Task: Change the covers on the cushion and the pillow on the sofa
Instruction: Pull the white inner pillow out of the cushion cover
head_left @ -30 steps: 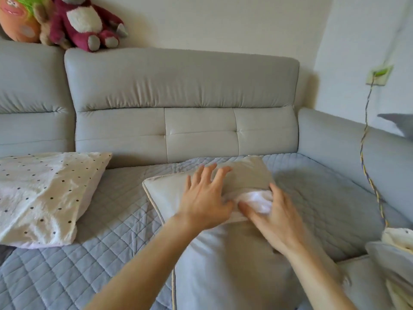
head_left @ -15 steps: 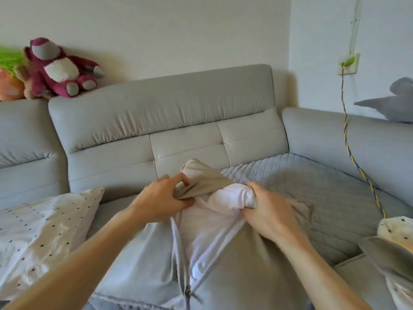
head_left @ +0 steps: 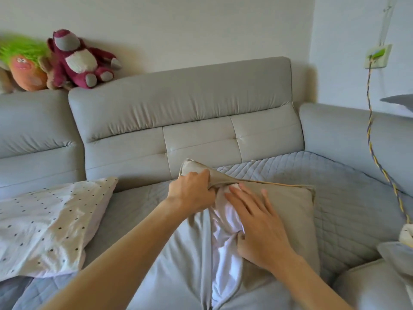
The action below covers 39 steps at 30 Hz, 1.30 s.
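A cushion lies in front of me on the sofa seat, in a grey-beige cover (head_left: 288, 211) with its zip opening facing up. The white inner cushion (head_left: 225, 240) shows through the gap. My left hand (head_left: 192, 193) grips the far corner of the cover at the top of the opening. With straight fingers, my right hand (head_left: 257, 224) lies flat across the white inner cushion and the cover's right side. A pillow in a white cover with dark dots (head_left: 44, 224) rests on the seat at the left.
The grey sofa (head_left: 178, 113) has a quilted seat pad (head_left: 348, 198) and an arm on the right. Plush toys (head_left: 78, 61) sit on the backrest top at the left. A braided cable (head_left: 371, 139) hangs from a wall socket. Folded fabric (head_left: 402, 245) lies at the right edge.
My right hand let go of the bunched white inner cushion and now lies flat on it. My left hand shifted its grip along the cover's corner. The cover has spread out to the right.
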Motion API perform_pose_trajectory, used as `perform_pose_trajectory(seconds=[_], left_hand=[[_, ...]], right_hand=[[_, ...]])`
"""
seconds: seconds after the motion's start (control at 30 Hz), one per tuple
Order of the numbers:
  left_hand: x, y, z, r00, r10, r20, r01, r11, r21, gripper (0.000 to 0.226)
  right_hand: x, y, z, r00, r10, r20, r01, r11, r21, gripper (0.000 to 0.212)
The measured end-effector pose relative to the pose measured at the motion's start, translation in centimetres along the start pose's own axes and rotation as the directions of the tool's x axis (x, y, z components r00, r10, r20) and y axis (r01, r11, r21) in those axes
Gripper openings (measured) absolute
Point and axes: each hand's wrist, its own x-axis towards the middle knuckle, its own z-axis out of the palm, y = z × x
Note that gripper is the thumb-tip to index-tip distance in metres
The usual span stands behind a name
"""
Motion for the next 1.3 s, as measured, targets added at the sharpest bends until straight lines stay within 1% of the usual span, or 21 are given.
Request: perform_pose_trajectory(seconds=[0.07, 0.1, 0.13, 0.2, 0.3, 0.37, 0.4, 0.47, 0.53, 0.6, 0.63, 0.7, 0.77, 0.8, 0.87, 0.93, 1.0, 1.07, 1.13, 1.2, 1.3], left_hand=[[0.9, 0.1, 0.0, 0.997, 0.049, -0.057, -0.042, 0.993, 0.112, 0.017], [1.2, -0.3, 0.0, 0.995, 0.07, -0.074, -0.056, 0.983, 0.175, 0.018], [1.5, -1.0, 0.0, 0.992, 0.09, -0.087, -0.067, 0.97, 0.234, 0.022], [2.1, -2.8, 0.3, 0.987, 0.119, -0.106, -0.08, 0.946, 0.315, 0.025], [2.7, -4.8, 0.8, 0.984, 0.122, -0.127, -0.073, 0.939, 0.336, 0.022], [3.0, -5.1, 1.0, 0.992, 0.071, -0.101, -0.043, 0.964, 0.262, 0.021], [3.1, -5.0, 1.0, 0.997, 0.032, -0.075, -0.018, 0.983, 0.18, 0.024], [3.4, -4.5, 1.0, 0.999, -0.025, -0.031, 0.026, 0.999, 0.022, 0.026], [3.8, -4.0, 0.7, 0.999, -0.035, -0.037, 0.033, 0.998, -0.053, 0.021], [4.1, -3.9, 0.4, 0.998, -0.047, -0.051, 0.043, 0.996, -0.073, 0.018], [4.4, -4.2, 0.3, 0.997, -0.056, -0.055, 0.051, 0.996, -0.076, 0.019], [4.7, -5.1, 0.5, 0.995, -0.082, -0.065, 0.077, 0.995, -0.071, 0.02], [4.8, -5.8, 0.8, 0.992, -0.08, -0.093, 0.079, 0.997, -0.017, 0.019], [4.9, -6.0, 1.1, 0.991, -0.063, -0.122, 0.066, 0.998, 0.024, 0.018], [5.2, -6.3, 1.4, 0.984, -0.003, -0.176, 0.02, 0.995, 0.096, 0.015], [5.6, -6.6, 1.9, 0.967, 0.109, -0.23, -0.059, 0.975, 0.212, 0.011], [5.7, -6.4, 2.4, 0.936, 0.231, -0.266, -0.141, 0.937, 0.319, 0.013], [5.7, -5.9, 2.7, 0.942, 0.233, -0.241, -0.144, 0.931, 0.336, 0.014], [5.8, -5.4, 2.8, 0.972, 0.165, -0.17, -0.116, 0.958, 0.262, 0.026], [5.8, -5.1, 2.7, 0.971, 0.168, -0.172, -0.125, 0.963, 0.237, 0.037], [5.6, -4.7, 2.6, 0.957, 0.238, -0.166, -0.181, 0.937, 0.298, 0.045]], right_hand=[[-0.3, -0.7, -0.1, 0.998, -0.059, 0.006, 0.059, 0.997, 0.045, 0.052], [-0.3, -1.0, -0.3, 0.999, -0.052, 0.015, 0.052, 0.998, 0.029, 0.043], [0.1, -1.4, -0.7, 0.998, -0.004, 0.063, 0.004, 1.0, 0.007, 0.047], [1.3, -2.3, -1.7, 0.968, 0.082, 0.236, -0.076, 0.997, -0.034, 0.07], [3.8, -2.7, -2.6, 0.91, 0.2, 0.363, -0.215, 0.977, 0.002, 0.072], [5.3, -2.8, -2.6, 0.871, 0.261, 0.417, -0.281, 0.96, -0.015, 0.075], [5.9, -3.0, -2.4, 0.857, 0.277, 0.434, -0.268, 0.96, -0.082, 0.075], [6.9, -3.6, -1.5, 0.835, 0.283, 0.472, -0.167, 0.948, -0.271, 0.063], [7.4, -4.8, -0.5, 0.837, 0.215, 0.504, -0.022, 0.933, -0.36, 0.044], [8.0, -5.6, 0.7, 0.847, 0.134, 0.515, 0.01, 0.963, -0.268, 0.031], [8.0, -5.8, 0.9, 0.83, 0.163, 0.533, -0.056, 0.976, -0.212, 0.031], [8.3, -5.4, 1.5, 0.824, 0.138, 0.549, -0.146, 0.989, -0.029, 0.049], [8.8, -4.7, 1.8, 0.807, 0.204, 0.555, -0.262, 0.965, 0.026, 0.077], [9.1, -4.1, 1.9, 0.759, 0.222, 0.612, -0.309, 0.95, 0.039, 0.085], [10.0, -3.1, 1.5, 0.68, 0.262, 0.685, -0.43, 0.899, 0.083, 0.083], [10.6, -2.4, 1.2, 0.662, 0.279, 0.696, -0.508, 0.85, 0.142, 0.081], [10.5, -1.8, 1.5, 0.635, 0.305, 0.709, -0.568, 0.807, 0.162, 0.094], [10.2, -1.7, 2.2, 0.652, 0.336, 0.68, -0.532, 0.842, 0.094, 0.107], [10.3, -1.7, 3.0, 0.688, 0.36, 0.63, -0.458, 0.889, -0.009, 0.11], [11.1, -1.6, 4.2, 0.692, 0.357, 0.627, -0.399, 0.913, -0.08, 0.093], [12.2, -2.1, 5.0, 0.693, 0.311, 0.65, -0.273, 0.948, -0.162, 0.059]])
